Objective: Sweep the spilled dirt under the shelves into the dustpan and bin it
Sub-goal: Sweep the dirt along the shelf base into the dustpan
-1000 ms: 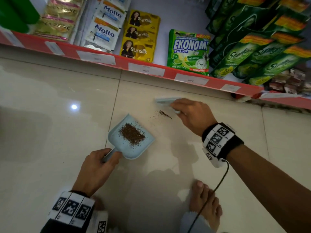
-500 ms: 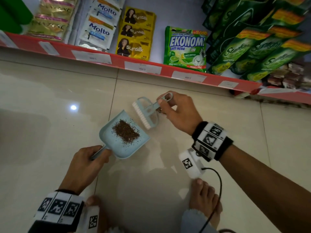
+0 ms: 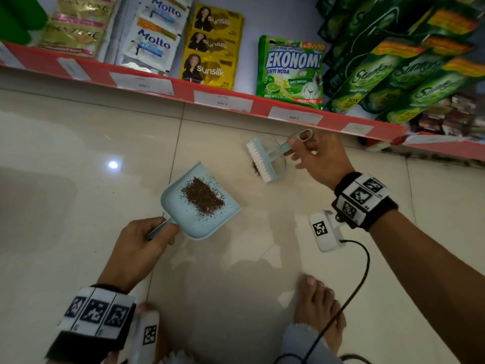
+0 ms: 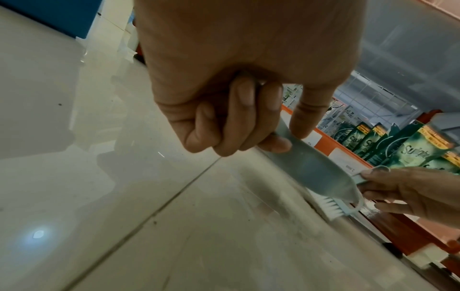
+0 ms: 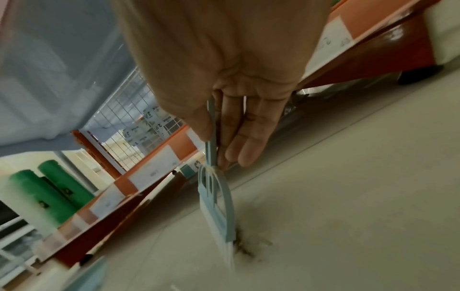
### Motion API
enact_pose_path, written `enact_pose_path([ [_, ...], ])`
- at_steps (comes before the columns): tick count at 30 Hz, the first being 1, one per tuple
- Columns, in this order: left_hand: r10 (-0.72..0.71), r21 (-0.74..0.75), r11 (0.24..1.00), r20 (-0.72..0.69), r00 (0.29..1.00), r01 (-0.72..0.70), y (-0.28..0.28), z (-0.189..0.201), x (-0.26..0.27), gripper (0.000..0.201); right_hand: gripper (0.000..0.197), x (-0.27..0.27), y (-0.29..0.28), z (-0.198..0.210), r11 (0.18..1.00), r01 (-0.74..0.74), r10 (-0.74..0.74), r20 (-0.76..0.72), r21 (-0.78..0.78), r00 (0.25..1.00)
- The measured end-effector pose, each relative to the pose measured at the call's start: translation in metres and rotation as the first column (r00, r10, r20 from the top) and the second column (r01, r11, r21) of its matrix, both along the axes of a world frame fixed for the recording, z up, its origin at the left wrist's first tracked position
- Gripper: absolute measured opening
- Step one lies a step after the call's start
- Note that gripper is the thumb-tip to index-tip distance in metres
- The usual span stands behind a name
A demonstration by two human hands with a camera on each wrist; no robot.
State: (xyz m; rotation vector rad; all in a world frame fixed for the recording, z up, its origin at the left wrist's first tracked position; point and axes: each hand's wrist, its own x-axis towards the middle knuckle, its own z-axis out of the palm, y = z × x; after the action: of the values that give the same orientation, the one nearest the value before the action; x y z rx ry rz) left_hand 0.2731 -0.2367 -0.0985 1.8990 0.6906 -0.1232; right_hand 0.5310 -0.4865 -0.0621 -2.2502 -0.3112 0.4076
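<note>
One dustpan, one brush

Floor tiles: glazed, glossy, mirror-like, with a lamp glint and soft reflections; thin matt grout lines between.
Dustpan: pale blue plastic, smooth, satin sheen.
Dirt in pan: dark brown, granular, matt, coarse.
Brush: same pale blue plastic frame, smooth; white bristles, fine and stiff-looking (likely synthetic, cannot confirm).
Shelf edge: red, painted, semi-gloss; white paper price labels, matt.
Sachets and pouches: printed plastic film, shiny, crinkled.
Wrist bands: black cloth, matt; white printed marker panels.
</note>
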Motion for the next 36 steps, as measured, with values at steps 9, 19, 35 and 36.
enact_pose_path([
  [9, -0.034, -0.034, 0.999, 0.035, 0.999, 0.035, -0.009, 0.008, 0.008, 0.044, 0.034, -0.012, 0.050, -0.029, 0.998, 0.055, -0.053, -0.130, 0.016, 0.990],
  [19, -0.048, -0.006, 0.999, 0.050, 0.998, 0.048, -0.014, 0.007, 0.013, 0.040, 0.020, 0.025, -0.021, 0.008, 0.986, -0.162, 0.166, -0.149, 0.037, 0.975],
  [35, -0.036, -0.006, 0.999, 0.051, 0.998, 0.036, -0.013, 0.006, 0.010, 0.040, 0.019, 0.053, 0.002, 0.037, 0.869, -0.494, 0.494, 0.021, -0.036, 0.869],
  [36, -0.034, -0.010, 0.999, 0.051, 0.998, 0.035, -0.013, 0.004, 0.010, 0.040, 0.018, 0.053, 0.001, 0.041, 0.870, -0.493, 0.493, 0.067, -0.007, 0.868],
])
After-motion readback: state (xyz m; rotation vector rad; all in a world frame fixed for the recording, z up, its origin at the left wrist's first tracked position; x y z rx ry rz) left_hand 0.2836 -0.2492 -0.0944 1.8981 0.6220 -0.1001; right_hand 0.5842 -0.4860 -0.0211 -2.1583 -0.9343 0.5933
